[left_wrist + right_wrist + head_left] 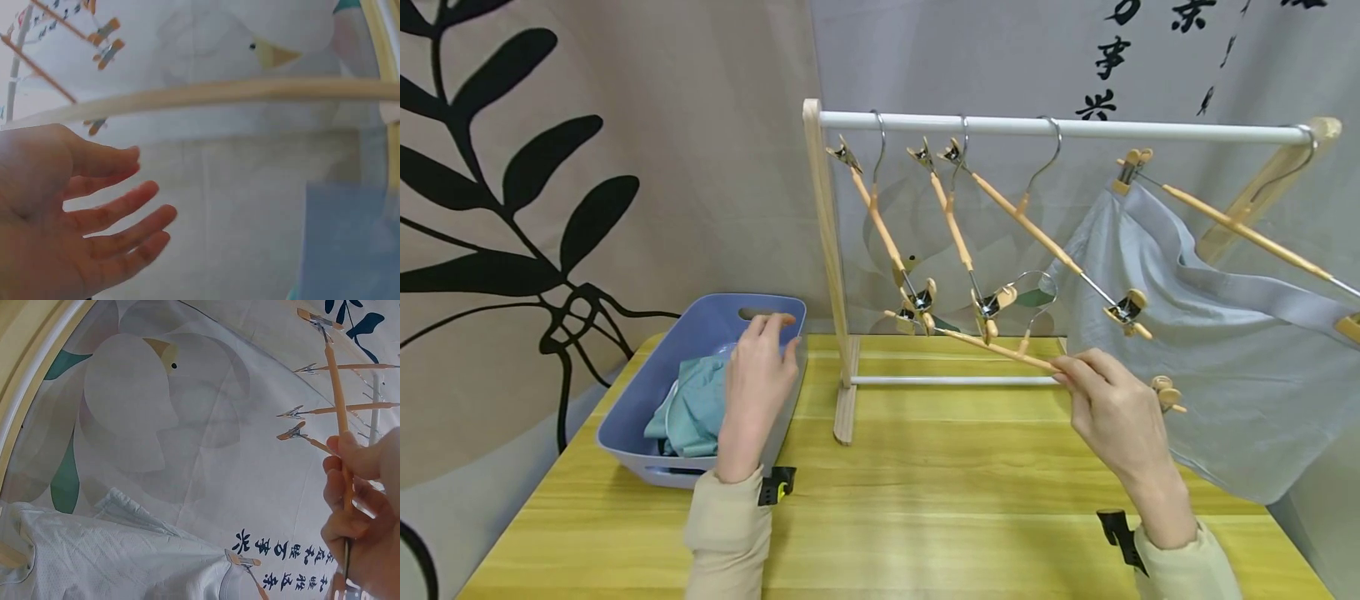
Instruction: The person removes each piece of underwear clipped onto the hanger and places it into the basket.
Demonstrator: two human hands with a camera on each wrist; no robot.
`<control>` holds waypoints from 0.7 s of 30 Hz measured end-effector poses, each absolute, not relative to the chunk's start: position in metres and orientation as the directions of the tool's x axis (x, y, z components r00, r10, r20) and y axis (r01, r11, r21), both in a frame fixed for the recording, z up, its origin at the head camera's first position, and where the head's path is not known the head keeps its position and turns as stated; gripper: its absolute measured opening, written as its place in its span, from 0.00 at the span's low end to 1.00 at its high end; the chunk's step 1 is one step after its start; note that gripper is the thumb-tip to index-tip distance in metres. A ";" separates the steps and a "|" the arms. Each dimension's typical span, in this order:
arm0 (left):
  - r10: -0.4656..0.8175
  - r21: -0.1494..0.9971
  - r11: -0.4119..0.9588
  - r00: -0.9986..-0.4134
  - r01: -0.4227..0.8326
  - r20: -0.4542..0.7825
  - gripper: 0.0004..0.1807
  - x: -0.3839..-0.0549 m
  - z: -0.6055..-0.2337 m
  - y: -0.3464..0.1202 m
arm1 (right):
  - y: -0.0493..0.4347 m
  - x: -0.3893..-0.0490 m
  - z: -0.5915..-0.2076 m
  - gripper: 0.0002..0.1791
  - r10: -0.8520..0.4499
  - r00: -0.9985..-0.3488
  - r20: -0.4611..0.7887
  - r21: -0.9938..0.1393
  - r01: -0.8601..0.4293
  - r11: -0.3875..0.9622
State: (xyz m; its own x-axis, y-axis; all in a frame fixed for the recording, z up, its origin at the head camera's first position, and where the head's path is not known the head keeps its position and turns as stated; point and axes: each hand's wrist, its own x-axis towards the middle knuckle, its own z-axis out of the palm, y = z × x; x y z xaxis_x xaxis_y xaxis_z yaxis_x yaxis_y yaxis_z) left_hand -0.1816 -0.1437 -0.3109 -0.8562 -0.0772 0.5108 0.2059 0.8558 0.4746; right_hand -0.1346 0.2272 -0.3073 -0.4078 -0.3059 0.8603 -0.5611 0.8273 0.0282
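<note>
My right hand grips the wooden bar of a clip hanger, held in front of the rack with its hook upward. In the right wrist view, fingers and thumb wrap that bar, and no garment shows on it. On the left, my left hand hovers over the right side of a blue plastic basket, its fingers loosely bent. Nothing lies between those fingers in the left wrist view. Inside the basket is a crumpled teal cloth, partly covered by the hand.
A white-barred wooden rack stands along the table's back. Three bare clip hangers hang from it. At the right, another hanger carries a light grey-blue garment with a waistband. Behind is a printed curtain; below, a yellow wooden table.
</note>
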 end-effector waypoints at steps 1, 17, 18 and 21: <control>-0.077 0.487 0.846 -0.853 0.218 0.516 0.15 -0.184 -0.311 -0.140 | 0.228 -0.134 -0.307 0.25 -0.305 -0.409 0.860 0.029 -0.558 0.829; -0.100 0.674 0.697 -0.897 0.245 0.430 0.27 -0.215 -0.314 -0.103 | 0.233 -0.132 -0.309 0.26 -0.301 -0.414 0.859 0.036 -0.537 0.843; -0.099 0.679 0.691 -0.898 0.248 0.428 0.28 -0.217 -0.315 -0.102 | 0.234 -0.132 -0.309 0.26 -0.301 -0.411 0.861 0.038 -0.536 0.843; -0.091 0.687 0.681 -0.902 0.253 0.421 0.29 -0.223 -0.315 -0.099 | 0.235 -0.132 -0.308 0.25 -0.299 -0.405 0.864 0.044 -0.531 0.846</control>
